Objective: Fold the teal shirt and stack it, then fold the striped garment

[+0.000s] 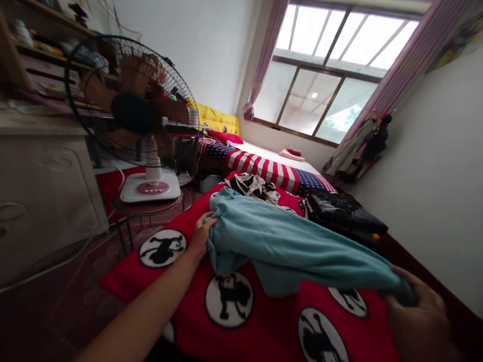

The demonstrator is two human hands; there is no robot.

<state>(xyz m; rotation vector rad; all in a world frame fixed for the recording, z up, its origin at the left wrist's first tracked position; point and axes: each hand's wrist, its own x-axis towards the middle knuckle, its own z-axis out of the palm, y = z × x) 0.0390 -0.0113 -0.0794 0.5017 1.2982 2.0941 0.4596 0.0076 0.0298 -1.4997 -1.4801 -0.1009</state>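
1. From where I stand, the person's two hands are well apart, one at each end of the same cloth. The left hand [203, 234] has its fingers closed on the near edge of the wider end.
2. The right hand [420, 309], a little blurred, grips the narrow far end, its fingers wrapped round the material.
3. Between them runs the teal garment [279, 236], drawn out lengthwise above and across a red cover [271, 332] printed with dark figures in white circles. A flap hangs toward the person's side.
4. As far as I can judge, the handling is only partway along: the garment is stretched long and fairly narrow, but its edges are uneven, the left end is bunched, and it makes no compact shape.
5. Just beyond it lies a black-and-white cloth [256, 187], crumpled, with neither hand on it. A glossy black bundle [339, 211] sits past the garment, toward the right wall.
6. Farther out, folded pieces [292, 155] rest on the bed [260, 150] under the window [324, 73], and a fan [132, 113] stands on a stool at the left.
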